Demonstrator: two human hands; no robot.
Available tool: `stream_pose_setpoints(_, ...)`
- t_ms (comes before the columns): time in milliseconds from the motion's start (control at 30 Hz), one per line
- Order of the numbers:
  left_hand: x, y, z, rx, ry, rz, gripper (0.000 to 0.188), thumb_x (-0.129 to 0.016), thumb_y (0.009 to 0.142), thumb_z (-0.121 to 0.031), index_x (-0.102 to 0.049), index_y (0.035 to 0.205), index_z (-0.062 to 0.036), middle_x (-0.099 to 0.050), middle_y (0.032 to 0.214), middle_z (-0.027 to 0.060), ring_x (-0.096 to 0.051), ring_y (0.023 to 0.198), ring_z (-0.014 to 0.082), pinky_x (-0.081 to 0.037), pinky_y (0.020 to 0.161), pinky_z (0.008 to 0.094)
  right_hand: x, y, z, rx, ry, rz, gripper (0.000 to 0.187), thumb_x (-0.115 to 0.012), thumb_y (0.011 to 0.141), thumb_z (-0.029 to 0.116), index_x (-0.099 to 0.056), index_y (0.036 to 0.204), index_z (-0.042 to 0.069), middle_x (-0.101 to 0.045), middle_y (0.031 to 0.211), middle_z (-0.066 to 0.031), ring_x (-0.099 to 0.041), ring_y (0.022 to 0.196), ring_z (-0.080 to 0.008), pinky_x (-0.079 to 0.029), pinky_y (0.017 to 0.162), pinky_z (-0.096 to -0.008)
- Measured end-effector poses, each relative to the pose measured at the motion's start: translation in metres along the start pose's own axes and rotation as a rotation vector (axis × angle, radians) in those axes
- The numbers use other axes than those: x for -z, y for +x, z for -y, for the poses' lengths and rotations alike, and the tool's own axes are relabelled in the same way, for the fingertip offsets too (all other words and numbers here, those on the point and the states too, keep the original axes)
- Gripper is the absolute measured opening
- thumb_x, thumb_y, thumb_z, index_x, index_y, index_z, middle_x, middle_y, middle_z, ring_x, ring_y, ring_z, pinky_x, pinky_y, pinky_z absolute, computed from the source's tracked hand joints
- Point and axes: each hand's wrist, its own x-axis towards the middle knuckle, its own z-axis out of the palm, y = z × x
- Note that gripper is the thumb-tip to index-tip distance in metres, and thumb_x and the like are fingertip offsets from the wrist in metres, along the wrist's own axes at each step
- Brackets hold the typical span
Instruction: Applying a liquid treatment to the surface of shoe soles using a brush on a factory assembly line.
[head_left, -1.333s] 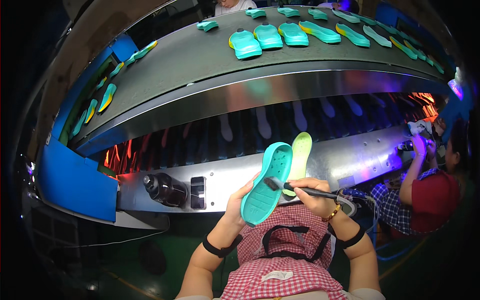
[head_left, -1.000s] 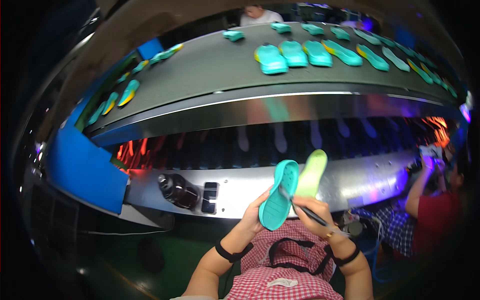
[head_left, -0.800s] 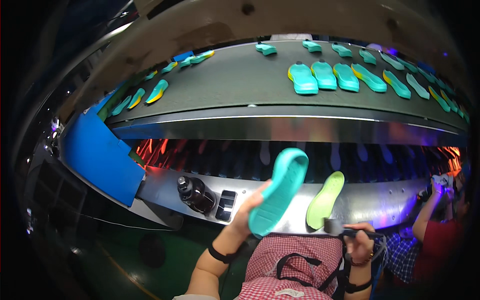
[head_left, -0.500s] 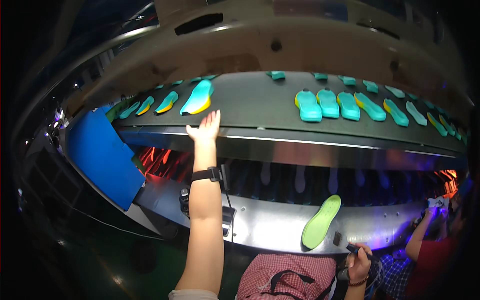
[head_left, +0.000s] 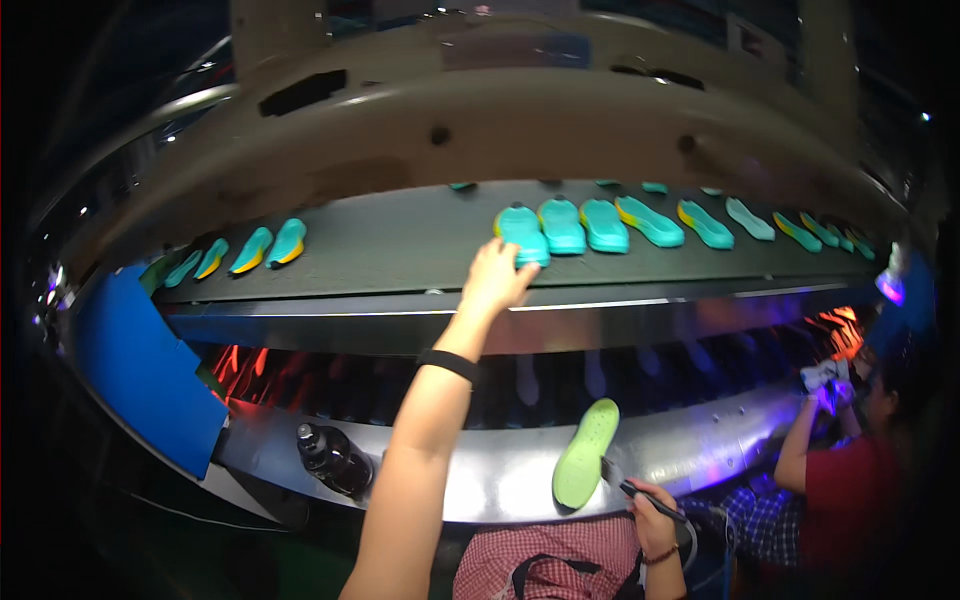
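My left hand (head_left: 496,275) reaches over the conveyor belt, its thumb apart from the fingers. The fingertips overlap the near end of a teal shoe sole (head_left: 519,228), the leftmost in a row of several; no firm grip shows. My right hand (head_left: 656,520) is closed round a dark-handled brush (head_left: 640,493). The brush's bristle end is beside the right edge of a light green shoe sole (head_left: 586,455), which lies on the metal ledge (head_left: 505,460) below the belt.
More teal and yellow soles (head_left: 251,250) sit at the belt's left (head_left: 390,250). A dark bottle (head_left: 335,460) stands on the ledge. Red-glowing heaters (head_left: 240,370) show under the belt. A blue panel (head_left: 140,370) is at left; a co-worker in red (head_left: 860,480) sits at right.
My left hand has gone from the left-hand soles to the right-hand row, and the view has turned right. The sole it was near now lies beside others. My right hand's brush is nearer the green sole.
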Motion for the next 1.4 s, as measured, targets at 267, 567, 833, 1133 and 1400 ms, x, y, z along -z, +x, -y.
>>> stream_pose_setpoints(267,0.042,-0.088,-0.004,0.015,-0.41,-0.672,0.014,-0.054,0.084,-0.017,-0.056,0.086,-0.0035,-0.053,0.107,0.0118,-0.049,0.099,0.0189,-0.038,0.087,0.0312,-0.009,0.005,0.007,-0.053,0.157,0.042,0.014,-0.054,0.081,0.003,-0.059,0.095,0.003,-0.057,0.108,-0.0146,-0.058,0.087,-0.0168,-0.046,0.072,-0.0245)
stream_pose_setpoints(567,0.063,-0.253,0.008,0.508,-1.798,0.04,0.056,-0.055,0.073,-0.02,-0.04,0.121,0.0059,-0.054,0.109,0.0188,-0.054,0.101,0.0284,-0.043,0.088,0.0388,0.005,0.002,0.002,-0.1,0.222,0.039,0.014,-0.052,0.083,0.004,-0.057,0.096,0.003,-0.057,0.107,-0.0138,-0.057,0.086,-0.0161,-0.046,0.071,-0.0246)
stream_pose_setpoints(833,-0.015,-0.38,-0.046,1.223,-1.946,0.541,0.067,-0.054,0.079,-0.039,-0.032,0.128,0.0011,-0.04,0.125,0.0241,-0.045,0.111,0.0358,-0.038,0.093,0.0497,-0.01,0.008,0.005,-0.125,0.181,0.184,0.016,-0.053,0.084,0.004,-0.056,0.099,0.0,-0.059,0.104,-0.0133,-0.058,0.087,-0.0153,-0.045,0.075,-0.0246)
stream_pose_setpoints(1133,-0.025,-0.342,-0.111,1.098,-2.38,0.424,0.091,-0.013,0.074,-0.076,-0.034,0.129,-0.0063,-0.043,0.125,0.0179,-0.044,0.113,0.0333,-0.035,0.095,0.0481,-0.045,0.008,0.007,-0.258,0.233,0.341,0.02,-0.057,0.079,-0.001,-0.058,0.099,-0.001,-0.061,0.099,-0.0118,-0.059,0.086,-0.0148,-0.049,0.075,-0.0255)
stream_pose_setpoints(1400,-0.025,-0.337,-0.117,1.171,-2.353,0.348,0.082,-0.01,0.08,-0.069,-0.037,0.127,-0.0065,-0.049,0.116,0.018,-0.05,0.103,0.0321,-0.041,0.089,0.0458,-0.052,0.02,0.012,-0.268,-0.062,0.297,0.017,-0.058,0.077,-0.002,-0.059,0.094,-0.004,-0.063,0.093,-0.016,-0.061,0.079,-0.0186,-0.051,0.07,-0.0292)
